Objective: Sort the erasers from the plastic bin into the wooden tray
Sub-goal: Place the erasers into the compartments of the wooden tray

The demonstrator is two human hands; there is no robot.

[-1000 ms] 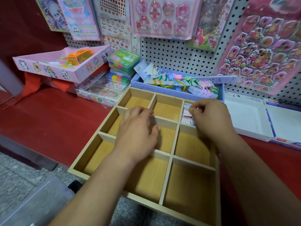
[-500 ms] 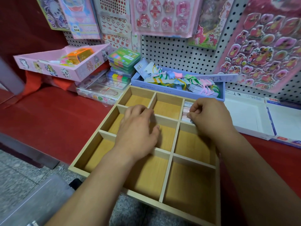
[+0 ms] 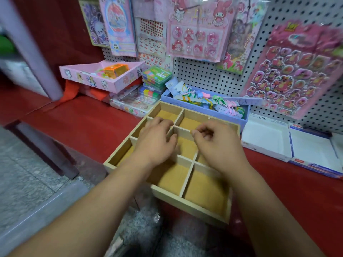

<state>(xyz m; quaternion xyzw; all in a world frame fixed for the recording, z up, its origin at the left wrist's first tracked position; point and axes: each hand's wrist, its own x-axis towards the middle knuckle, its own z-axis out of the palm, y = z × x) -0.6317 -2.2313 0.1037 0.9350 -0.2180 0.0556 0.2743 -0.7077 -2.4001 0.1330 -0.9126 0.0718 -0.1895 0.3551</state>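
Left hand [image 3: 157,140] relaxed, fingers resting on dividers of wooden tray [image 3: 194,207], right hand [image 3: 219,143] above tray centre, fingers curled, any contents indeterminable, blue box [image 3: 185,105] behind tray.

- A pink tray [image 3: 89,78] is set at the back left of the red desk [image 3: 83,123], and an orange box [image 3: 116,70] is held in it.
- Green-lidded cases [image 3: 156,76] are stacked just beside it, on flat packets [image 3: 133,104].
- A lavender box [image 3: 185,103] is filled with cards and coloured bands [image 3: 219,104].
- Two open white boxes [image 3: 267,138] are laid to the right.
- Sticker sheets [image 3: 289,71] are hung on the pegboard [image 3: 204,75].
- A grey stone floor [image 3: 27,164] is seen at the left.
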